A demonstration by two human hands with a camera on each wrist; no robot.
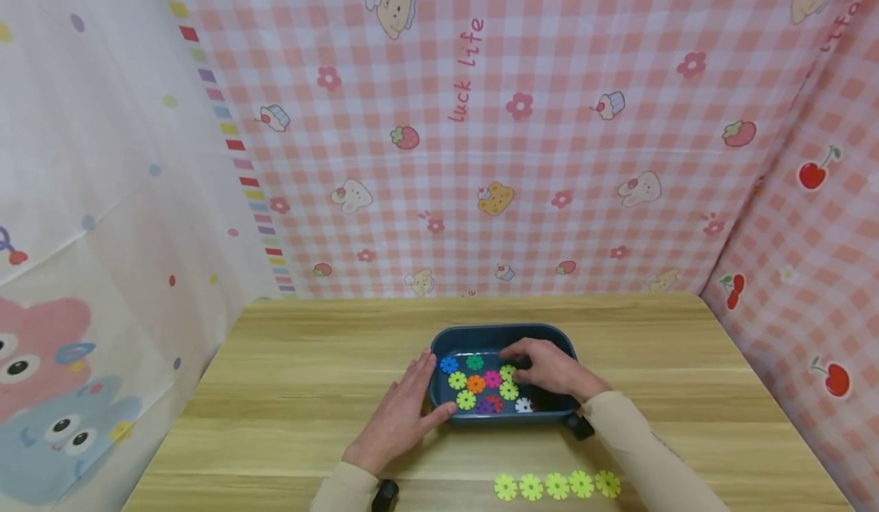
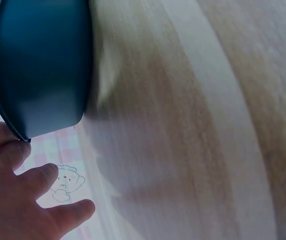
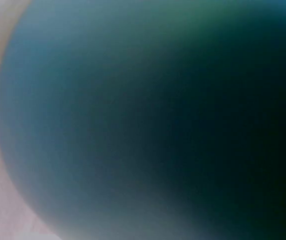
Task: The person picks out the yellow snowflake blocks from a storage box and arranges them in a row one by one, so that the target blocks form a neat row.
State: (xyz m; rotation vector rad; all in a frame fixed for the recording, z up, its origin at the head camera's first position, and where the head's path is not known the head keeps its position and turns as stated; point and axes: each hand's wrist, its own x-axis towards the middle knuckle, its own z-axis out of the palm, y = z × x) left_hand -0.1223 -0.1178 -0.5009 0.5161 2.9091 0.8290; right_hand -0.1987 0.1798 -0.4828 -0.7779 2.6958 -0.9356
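A dark blue, round-cornered tray (image 1: pixel 504 418) sits on the wood-grain worktop (image 1: pixel 309 390), with flat, notched, flower-like discs (image 1: pixel 476 384) inside: several yellow-green, others blue, green, orange, pink, purple, red and white. The left hand (image 1: pixel 398 414) lies straight-fingered against its left end. The right hand (image 1: pixel 545 367) dips in beside yellow-green discs; whether it pinches one, I can't tell. Five yellow-green pieces (image 1: pixel 557 486) line up nearer the person.
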